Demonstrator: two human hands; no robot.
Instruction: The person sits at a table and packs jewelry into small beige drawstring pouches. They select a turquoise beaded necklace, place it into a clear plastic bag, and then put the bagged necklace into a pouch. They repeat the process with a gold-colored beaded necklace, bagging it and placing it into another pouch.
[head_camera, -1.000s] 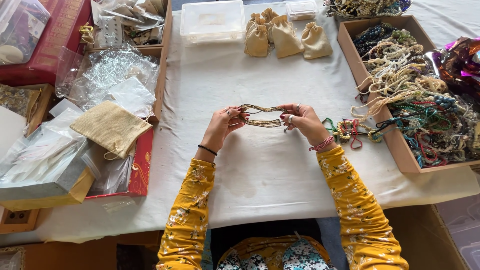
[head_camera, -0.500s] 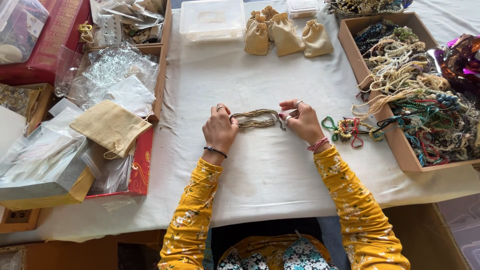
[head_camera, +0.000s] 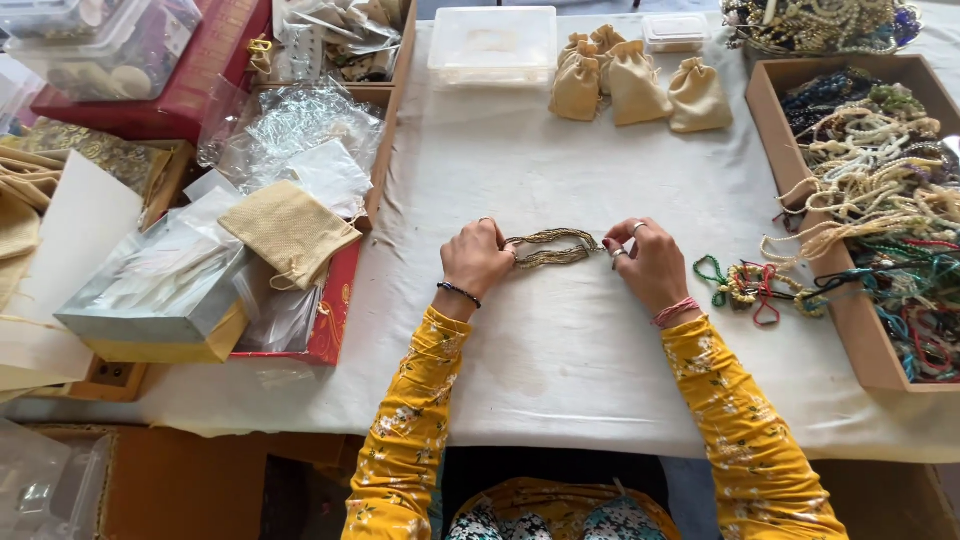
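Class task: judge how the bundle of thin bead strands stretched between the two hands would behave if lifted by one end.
The bead strands look thin and bow between left hand and right hand, so they would probably hang limp. Several loose strands might splay or tangle. They seem light for their length.

Left hand (head_camera: 476, 258) and right hand (head_camera: 650, 262) (both palms down) pinch, fingers curled.

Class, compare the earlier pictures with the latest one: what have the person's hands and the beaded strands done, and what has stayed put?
Both hands, left hand and right hand, have come down from a raised hold to the white cloth, laying the gold beaded strands flat between them. Each hand keeps hold of one end. The three small pouches, the box of necklaces and the colourful bead bundle have not moved.
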